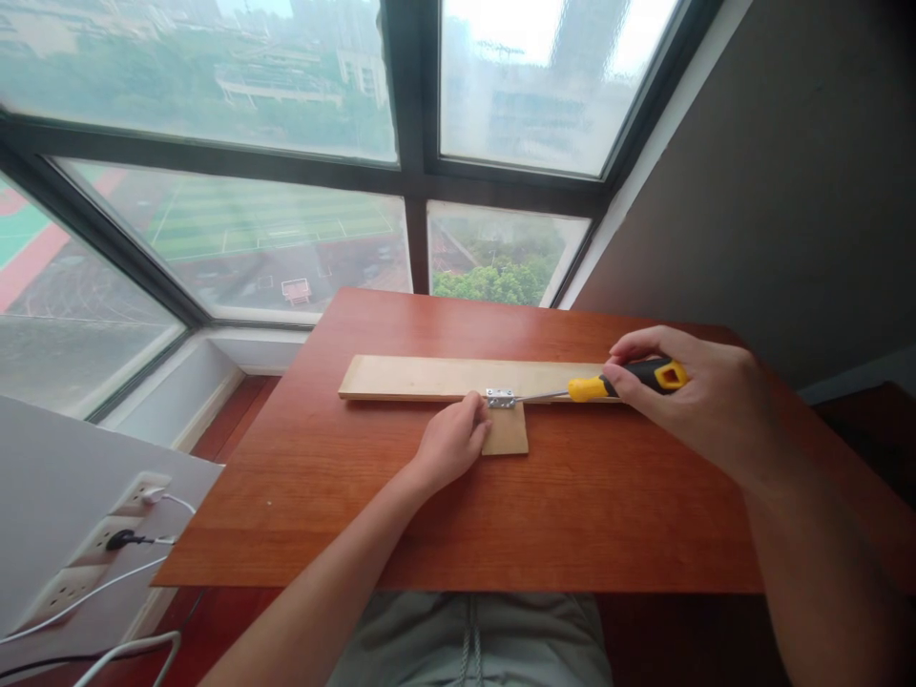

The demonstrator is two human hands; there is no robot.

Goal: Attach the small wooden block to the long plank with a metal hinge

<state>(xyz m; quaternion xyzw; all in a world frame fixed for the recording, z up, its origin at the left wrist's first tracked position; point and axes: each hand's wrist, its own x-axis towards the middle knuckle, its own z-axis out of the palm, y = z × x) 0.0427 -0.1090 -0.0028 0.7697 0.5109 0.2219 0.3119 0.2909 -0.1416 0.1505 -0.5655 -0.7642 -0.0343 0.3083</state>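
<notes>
A long pale wooden board (422,375) lies crosswise on the table, with a small square wooden piece (506,435) at its near edge. A silver metal hinge (500,398) sits where the two meet. My left hand (452,439) is closed at the hinge's left end, fingertips pressed to the hinge and the small piece; what lies between them is hidden. In my right hand (687,391) is a yellow and black screwdriver (630,379), held nearly level. Its shaft points left and the tip reaches the hinge's right side; exact contact is too small to tell.
The reddish-brown table (572,515) ends near my lap. Windows (279,229) stand behind it, with a grey wall (773,191) to the right. At the lower left, a wall socket panel (93,553) holds plugs and white and black cables.
</notes>
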